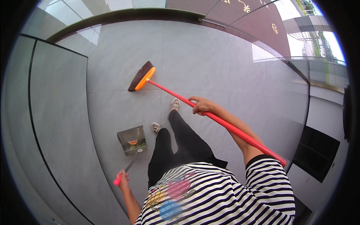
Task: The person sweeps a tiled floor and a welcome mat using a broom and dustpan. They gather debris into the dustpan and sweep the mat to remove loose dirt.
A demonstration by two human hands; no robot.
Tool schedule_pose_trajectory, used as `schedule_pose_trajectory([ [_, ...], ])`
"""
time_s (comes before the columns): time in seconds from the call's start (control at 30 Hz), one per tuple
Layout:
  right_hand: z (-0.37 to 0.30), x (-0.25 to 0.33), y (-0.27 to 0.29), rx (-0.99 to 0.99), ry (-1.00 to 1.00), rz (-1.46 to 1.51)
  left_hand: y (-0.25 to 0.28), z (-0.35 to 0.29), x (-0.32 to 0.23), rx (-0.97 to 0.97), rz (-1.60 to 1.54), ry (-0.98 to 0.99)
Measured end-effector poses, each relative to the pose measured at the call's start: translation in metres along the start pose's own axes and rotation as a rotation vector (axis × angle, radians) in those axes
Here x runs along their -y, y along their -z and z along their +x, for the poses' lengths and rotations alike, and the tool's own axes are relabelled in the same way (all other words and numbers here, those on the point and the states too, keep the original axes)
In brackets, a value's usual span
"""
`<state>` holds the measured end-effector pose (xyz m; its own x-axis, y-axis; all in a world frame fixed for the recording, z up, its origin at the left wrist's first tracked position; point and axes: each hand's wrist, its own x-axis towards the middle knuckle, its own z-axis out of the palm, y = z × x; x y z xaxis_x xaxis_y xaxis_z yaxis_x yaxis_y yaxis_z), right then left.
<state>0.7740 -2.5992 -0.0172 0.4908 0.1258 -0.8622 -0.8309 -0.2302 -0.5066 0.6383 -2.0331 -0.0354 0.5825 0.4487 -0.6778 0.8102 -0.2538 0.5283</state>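
My right hand is closed round the red pole of a broom. The pole slants from its orange head with dark brown bristles, far left of my feet, back along my right forearm to the upper arm. My left hand grips the pink end of the handle of a grey dustpan, low at the left. Inside the pan lie an orange-red curved piece and some green bits, too small to name. Broom head and dustpan are well apart.
Grey tiles cover the floor. A grey panelled wall runs along the left, and glass panes stand at the far side. At the right is a black panel in a pale wall. My shoes stand between broom and dustpan.
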Motion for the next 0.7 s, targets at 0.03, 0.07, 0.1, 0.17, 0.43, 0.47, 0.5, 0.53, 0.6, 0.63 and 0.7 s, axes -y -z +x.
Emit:
schedule_pose_trajectory([
  [0.03,-0.030,-0.050,0.016,-0.051,-0.022,0.076,-0.004,-0.004,0.001,0.008,0.007,-0.023],
  [0.07,-0.067,-0.085,0.027,-0.114,-0.100,0.087,-0.007,-0.010,0.003,0.011,0.021,-0.043],
  [0.1,-0.102,-0.129,0.032,-0.192,-0.147,0.131,-0.009,-0.014,0.007,0.018,0.033,-0.067],
  [0.17,-0.171,-0.210,0.020,-0.257,-0.276,0.185,0.002,-0.022,0.028,0.037,0.051,-0.101],
  [0.43,-0.334,-0.385,-0.083,-0.584,-0.363,0.243,0.037,-0.027,0.119,0.102,0.025,-0.226],
  [0.47,-0.337,-0.387,-0.098,-0.584,-0.301,0.284,0.042,-0.028,0.130,0.105,0.012,-0.242],
  [0.5,-0.339,-0.389,-0.115,-0.581,-0.242,0.325,0.048,-0.029,0.142,0.108,0.001,-0.255],
  [0.53,-0.334,-0.376,-0.134,-0.554,-0.171,0.364,0.057,-0.028,0.149,0.111,-0.003,-0.273],
  [0.6,-0.311,-0.355,-0.163,-0.484,-0.056,0.360,0.070,-0.024,0.171,0.117,0.006,-0.306],
  [0.63,-0.293,-0.341,-0.176,-0.429,0.008,0.366,0.075,-0.021,0.176,0.123,0.015,-0.324],
  [0.7,-0.241,-0.310,-0.199,-0.324,0.120,0.357,0.086,-0.016,0.193,0.120,0.013,-0.331],
])
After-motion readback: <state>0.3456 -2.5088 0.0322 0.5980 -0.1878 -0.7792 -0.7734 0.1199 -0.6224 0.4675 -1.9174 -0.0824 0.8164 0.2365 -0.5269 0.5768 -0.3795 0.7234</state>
